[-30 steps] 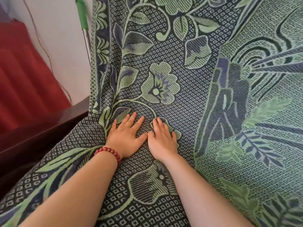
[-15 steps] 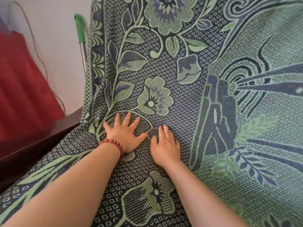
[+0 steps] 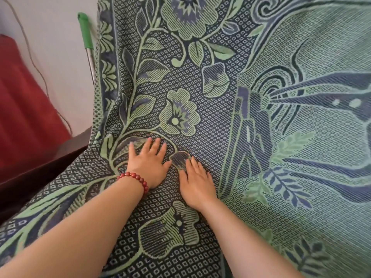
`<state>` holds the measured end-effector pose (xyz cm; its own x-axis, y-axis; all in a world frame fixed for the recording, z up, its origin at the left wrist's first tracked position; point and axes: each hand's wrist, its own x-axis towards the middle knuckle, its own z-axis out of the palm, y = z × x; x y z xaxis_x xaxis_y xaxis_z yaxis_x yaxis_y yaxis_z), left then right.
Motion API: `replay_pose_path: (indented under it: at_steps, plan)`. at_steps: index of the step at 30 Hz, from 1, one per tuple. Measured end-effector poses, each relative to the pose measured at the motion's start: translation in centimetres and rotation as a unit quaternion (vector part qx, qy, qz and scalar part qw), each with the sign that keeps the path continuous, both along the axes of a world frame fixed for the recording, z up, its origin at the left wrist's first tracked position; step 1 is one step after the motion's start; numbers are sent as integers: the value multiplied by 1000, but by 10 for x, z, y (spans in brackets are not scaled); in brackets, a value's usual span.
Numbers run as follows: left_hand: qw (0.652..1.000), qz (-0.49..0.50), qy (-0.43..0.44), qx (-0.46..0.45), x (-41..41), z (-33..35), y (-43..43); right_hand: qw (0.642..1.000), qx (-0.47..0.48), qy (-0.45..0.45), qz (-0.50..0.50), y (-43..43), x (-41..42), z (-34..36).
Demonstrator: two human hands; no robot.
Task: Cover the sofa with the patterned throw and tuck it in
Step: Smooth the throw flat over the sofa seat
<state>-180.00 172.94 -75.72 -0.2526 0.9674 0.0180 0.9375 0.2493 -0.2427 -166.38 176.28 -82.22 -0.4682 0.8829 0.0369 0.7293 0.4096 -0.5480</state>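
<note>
Two bare forearms reaching forward, left hand (image 3: 147, 163) with red bead bracelet (image 3: 135, 179) and right hand (image 3: 195, 182) side by side, fingers straight, palms flat on the patterned throw (image 3: 220, 127), which spreads beneath them and rises behind, green-handled pole (image 3: 86, 35) beyond its left edge.

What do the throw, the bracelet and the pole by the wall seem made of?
The throw looks like woven fabric, matte, probably cotton or a blend: the green and blue pattern shows raised ribbed threads. The bracelet seems polished beads, stone, glass or plastic: round, dark red, slightly glossy. The pole looks metal, shiny grey, with a green plastic-like grip.
</note>
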Motion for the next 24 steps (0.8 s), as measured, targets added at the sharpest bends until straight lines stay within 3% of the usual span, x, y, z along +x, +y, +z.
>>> replay_pose_path:
  at_steps: [4,15,24]
  plan:
    - [993,-91,-53,-53,47,-4,-18,999,8,-52,-8,-16,25,-3]
    - [996,-82,-35,-12,31,-49,-8,995,46,-73,-51,7,34,-46]
    - [996,-73,35,-31,59,-32,-4,996,40,-63,-53,1,47,-35]
